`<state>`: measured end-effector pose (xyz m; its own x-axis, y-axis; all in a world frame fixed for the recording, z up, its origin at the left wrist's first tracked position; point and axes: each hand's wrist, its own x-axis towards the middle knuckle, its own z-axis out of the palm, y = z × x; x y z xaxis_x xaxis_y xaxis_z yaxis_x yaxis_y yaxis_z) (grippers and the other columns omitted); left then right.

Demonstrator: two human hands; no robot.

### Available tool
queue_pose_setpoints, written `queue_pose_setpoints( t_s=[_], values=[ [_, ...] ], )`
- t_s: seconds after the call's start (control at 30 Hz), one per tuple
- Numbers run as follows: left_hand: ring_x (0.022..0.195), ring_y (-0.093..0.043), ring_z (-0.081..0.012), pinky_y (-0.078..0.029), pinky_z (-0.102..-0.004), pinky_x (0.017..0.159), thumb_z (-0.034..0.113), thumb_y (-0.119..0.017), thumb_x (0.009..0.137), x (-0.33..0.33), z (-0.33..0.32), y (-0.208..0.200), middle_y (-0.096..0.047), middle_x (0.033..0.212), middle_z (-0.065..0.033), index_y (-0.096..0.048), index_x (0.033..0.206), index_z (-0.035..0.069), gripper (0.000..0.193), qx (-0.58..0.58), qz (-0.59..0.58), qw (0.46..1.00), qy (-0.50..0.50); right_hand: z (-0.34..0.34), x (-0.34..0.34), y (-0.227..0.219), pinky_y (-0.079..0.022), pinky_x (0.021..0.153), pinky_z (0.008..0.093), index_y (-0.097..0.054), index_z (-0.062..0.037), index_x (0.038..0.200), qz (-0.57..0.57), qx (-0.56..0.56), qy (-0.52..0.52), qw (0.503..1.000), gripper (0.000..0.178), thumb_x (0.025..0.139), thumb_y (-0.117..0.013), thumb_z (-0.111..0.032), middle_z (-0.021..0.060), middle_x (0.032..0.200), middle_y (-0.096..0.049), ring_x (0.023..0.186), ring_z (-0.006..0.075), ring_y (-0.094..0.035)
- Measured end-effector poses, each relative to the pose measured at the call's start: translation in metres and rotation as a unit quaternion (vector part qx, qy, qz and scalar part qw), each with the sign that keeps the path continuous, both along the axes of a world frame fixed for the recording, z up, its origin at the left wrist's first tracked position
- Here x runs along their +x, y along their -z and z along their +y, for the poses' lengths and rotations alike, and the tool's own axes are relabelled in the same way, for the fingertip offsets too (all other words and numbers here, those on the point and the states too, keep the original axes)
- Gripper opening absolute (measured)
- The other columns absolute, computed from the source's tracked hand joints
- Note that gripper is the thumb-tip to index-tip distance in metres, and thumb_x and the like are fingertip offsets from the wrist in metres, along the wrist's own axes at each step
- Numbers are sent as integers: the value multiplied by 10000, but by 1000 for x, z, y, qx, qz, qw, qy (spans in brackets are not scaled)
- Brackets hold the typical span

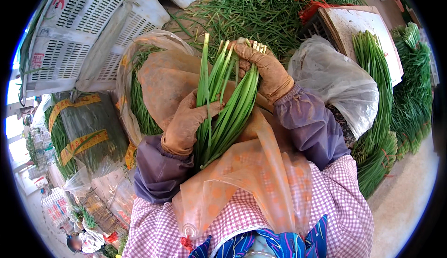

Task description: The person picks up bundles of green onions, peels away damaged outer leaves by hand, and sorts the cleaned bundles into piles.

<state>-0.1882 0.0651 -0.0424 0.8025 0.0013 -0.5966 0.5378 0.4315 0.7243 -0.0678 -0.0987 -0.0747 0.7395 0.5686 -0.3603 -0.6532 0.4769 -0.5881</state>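
A loose bunch of green garlic chives (pixel 230 113) with pale cut ends lies slantwise over my lap, the ends pointing away from me. My left hand (pixel 186 123), in a brown, soiled glove, is closed round the lower left of the bunch, its thumb across the leaves. My right hand (pixel 265 67), gloved alike, grips the pale ends at the upper right, its fingers partly hidden behind them. Some stalks at the left stand apart from those in the right hand. Under the bunch, a translucent orange plastic apron (pixel 242 183) covers my lap.
Loose chives (pixel 260 11) are heaped ahead. White slotted crates (pixel 79 30) stand at the left, near a plastic-wrapped chive bundle (pixel 88 132). At the right are a clear plastic bag (pixel 335 81), a white-topped board (pixel 363 30) and stacked chive bunches (pixel 409 95). Another person (pixel 88 241) is far lower left.
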Motion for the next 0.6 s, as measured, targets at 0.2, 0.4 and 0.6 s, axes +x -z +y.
queue_pose_setpoints(
  t_s=[0.2, 0.4, 0.6],
  values=[
    [833, -626, -130, -524, -249, 719, 59, -616, 868, 4, -5, -11, -634, 1019, -49, -504, 1218, 8, 371, -47, 2, 999, 10, -5, -2, -4, -505, 623, 249, -644, -43, 983, 12, -37, 3, 999, 228, 903, -595, -251, 6, 767, -607, 679, 122, -593],
    [882, -626, -136, -518, -258, 757, 95, -581, 895, 9, -4, -3, -627, 1085, -65, -495, 1249, -14, 380, -90, -9, 993, 77, 0, 6, -1, -524, 732, 254, -538, -61, 1209, -86, 6, -46, 995, 401, 892, -621, -291, 33, 932, -633, 797, 103, -611],
    [902, -625, -139, -513, -262, 772, 112, -588, 886, 17, 3, -15, -630, 1090, -76, -517, 1231, -22, 376, -75, 14, 987, 141, 17, 15, -11, -525, 612, 251, -619, -56, 991, -118, 21, -85, 989, 188, 859, -654, -184, 25, 826, -642, 698, 119, -622]
  ],
)
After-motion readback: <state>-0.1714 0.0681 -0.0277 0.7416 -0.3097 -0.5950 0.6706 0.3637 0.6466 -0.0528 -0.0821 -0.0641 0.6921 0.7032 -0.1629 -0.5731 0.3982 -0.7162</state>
